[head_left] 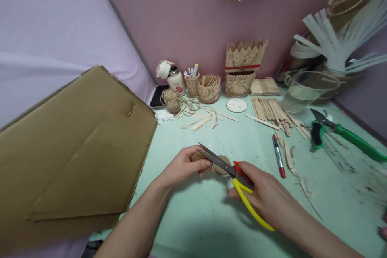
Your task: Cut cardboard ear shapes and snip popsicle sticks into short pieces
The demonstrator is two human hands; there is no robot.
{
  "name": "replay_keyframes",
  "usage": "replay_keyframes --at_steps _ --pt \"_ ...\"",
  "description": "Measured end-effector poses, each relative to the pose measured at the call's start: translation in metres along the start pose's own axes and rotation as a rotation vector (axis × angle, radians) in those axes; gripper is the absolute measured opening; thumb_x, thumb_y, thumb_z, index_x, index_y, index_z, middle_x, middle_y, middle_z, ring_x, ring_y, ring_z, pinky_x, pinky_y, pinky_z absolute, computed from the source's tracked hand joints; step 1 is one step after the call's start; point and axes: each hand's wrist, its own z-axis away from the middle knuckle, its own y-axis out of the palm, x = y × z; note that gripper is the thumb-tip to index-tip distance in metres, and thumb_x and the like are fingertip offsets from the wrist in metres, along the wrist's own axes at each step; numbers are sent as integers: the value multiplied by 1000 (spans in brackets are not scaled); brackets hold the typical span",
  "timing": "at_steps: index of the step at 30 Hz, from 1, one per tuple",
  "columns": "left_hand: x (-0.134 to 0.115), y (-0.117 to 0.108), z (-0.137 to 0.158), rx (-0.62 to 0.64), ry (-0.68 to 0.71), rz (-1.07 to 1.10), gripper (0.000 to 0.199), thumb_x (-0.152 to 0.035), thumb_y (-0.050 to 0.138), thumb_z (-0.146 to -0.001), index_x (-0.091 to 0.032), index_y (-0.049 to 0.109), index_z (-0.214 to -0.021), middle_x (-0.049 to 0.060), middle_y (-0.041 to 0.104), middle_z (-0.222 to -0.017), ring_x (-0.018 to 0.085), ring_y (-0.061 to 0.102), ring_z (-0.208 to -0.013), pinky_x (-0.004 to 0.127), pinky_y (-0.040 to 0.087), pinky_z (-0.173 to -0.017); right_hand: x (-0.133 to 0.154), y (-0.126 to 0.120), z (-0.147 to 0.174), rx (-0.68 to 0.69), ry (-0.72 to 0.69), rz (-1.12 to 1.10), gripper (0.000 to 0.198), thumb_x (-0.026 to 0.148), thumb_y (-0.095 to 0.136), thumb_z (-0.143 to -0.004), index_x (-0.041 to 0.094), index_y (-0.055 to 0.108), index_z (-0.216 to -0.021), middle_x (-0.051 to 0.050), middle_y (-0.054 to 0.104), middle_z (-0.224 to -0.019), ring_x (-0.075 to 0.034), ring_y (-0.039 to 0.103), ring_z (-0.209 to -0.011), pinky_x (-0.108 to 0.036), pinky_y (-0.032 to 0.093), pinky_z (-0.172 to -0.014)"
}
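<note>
My left hand point(193, 163) pinches a small brown cardboard piece point(222, 166) with rounded edges between thumb and fingers. My right hand point(256, 185) is wrapped round a pair of scissors point(222, 163) with one red and one yellow handle. The blades stand slightly apart and point to the left, lying across the cardboard near my left fingertips. They hide part of the piece, so I cannot tell whether it is one piece or two. Both hands are above the pale green table point(193, 217).
A large cardboard sheet point(90, 149) leans at left. Behind lie twine point(173, 104), wood strips point(202, 121) and craft sticks point(270, 111). Right of my hands are a red-ended marker point(278, 156), green-handled pruners point(347, 133) and a clear plastic tub point(302, 92).
</note>
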Motion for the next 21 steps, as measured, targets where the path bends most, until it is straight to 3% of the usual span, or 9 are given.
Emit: replay_keyframes --at_steps 11,18,21 --pt "2 1 0 -5 -28 -8 30 -39 71 -76 -12 63 -88 3 65 -74 8 51 -57 21 43 -54 -5 1 1 -57 17 120 33 52 61 -79 25 42 -75 2 54 -66 -19 50 -60 -26 30 -54" --pt "-4 2 2 -58 -47 -13 31 -40 70 -76 -15 55 -86 2 65 -71 6 48 -49 18 38 -47 -6 -2 -4 22 -13 -380 25 43 50 -84 24 40 -72 5 42 -63 -13 39 -57 -23 32 -51" --pt "-6 2 4 -60 -56 2 32 -39 70 -76 -16 51 -88 1 66 -70 5 47 -47 17 35 -46 -7 -3 -4 26 -28 -428 24 44 48 -86 23 41 -77 5 41 -66 -13 37 -58 -24 32 -51"
